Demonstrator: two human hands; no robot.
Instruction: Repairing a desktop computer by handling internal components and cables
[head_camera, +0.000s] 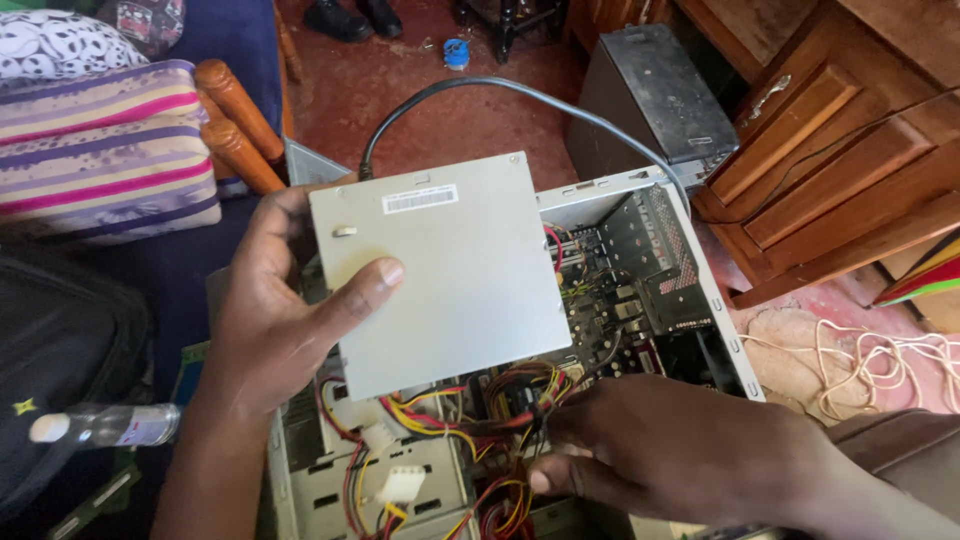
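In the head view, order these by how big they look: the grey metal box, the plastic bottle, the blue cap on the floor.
1. grey metal box, though nearness to the camera enlarges it
2. plastic bottle
3. blue cap, farthest away

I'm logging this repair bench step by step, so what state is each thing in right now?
Power supply box: lifted, tilted, gripped by the left hand.
Computer case: side open, insides showing.
Wire bundle: loose, spilling out, touched by the right hand.
Black cable: plugged into the box.
Plastic bottle: lying down, capped.
Cabinet drawers: shut.
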